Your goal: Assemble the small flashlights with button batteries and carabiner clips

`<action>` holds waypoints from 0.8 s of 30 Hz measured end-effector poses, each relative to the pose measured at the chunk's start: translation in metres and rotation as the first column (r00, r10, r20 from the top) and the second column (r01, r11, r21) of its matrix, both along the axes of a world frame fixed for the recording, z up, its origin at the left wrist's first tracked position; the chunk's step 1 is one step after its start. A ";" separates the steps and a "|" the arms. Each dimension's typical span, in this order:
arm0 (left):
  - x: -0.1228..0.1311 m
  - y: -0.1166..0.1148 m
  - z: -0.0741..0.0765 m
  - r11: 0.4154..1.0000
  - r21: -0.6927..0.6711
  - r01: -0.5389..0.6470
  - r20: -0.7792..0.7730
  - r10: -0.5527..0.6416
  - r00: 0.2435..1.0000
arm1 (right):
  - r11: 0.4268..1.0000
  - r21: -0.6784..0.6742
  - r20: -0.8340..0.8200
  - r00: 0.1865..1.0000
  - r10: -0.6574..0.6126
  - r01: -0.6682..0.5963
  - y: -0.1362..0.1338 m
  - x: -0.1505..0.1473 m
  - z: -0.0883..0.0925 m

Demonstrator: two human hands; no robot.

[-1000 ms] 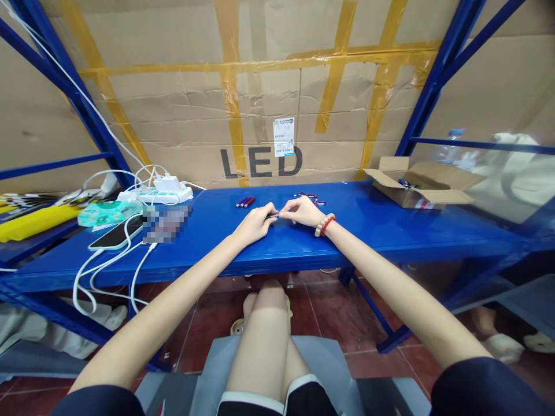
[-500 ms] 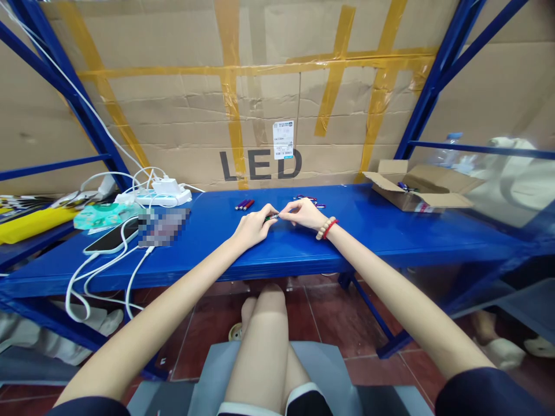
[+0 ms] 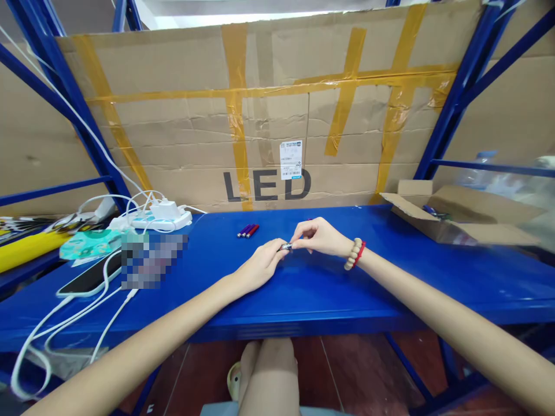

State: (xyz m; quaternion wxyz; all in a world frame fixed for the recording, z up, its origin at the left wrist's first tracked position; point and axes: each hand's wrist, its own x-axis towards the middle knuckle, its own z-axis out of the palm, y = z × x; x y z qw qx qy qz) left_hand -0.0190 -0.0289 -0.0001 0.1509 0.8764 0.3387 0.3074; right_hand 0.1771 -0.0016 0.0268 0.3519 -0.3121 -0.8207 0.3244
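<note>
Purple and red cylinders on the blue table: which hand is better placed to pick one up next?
Probably the left hand: it is nearer the cylinders, while the right hand sits farther right. Both have fingers at a small item, so the left would need freeing first.

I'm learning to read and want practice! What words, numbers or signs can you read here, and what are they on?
"LED": big dark letters on the cardboard behind the table.
White label stuck on that cardboard: print and a barcode, too small to read.
Small tube between the left hand and right hand: too small to tell if it has writing.
Anywhere else: nothing I can read.
</note>
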 end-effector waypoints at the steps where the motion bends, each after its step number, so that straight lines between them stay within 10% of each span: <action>1: 0.000 0.001 0.002 1.000 -0.024 0.016 0.000 -0.016 1.000 | 1.000 0.007 0.015 1.000 0.017 -0.017 0.003 0.001 0.003; 9: 0.000 0.011 0.009 0.990 -0.140 -0.009 -0.066 -0.001 0.998 | 0.958 0.246 0.210 0.973 0.095 -0.147 0.021 0.006 0.016; 17: 0.000 0.015 -0.002 0.997 -0.074 -0.031 -0.098 0.024 0.995 | 0.674 0.681 0.530 0.827 -0.186 -0.285 0.007 0.004 0.009; 24: -0.001 0.010 -0.008 0.991 0.052 -0.127 -0.118 0.132 0.984 | 0.869 0.481 0.354 0.933 -0.066 -0.121 -0.004 -0.009 0.002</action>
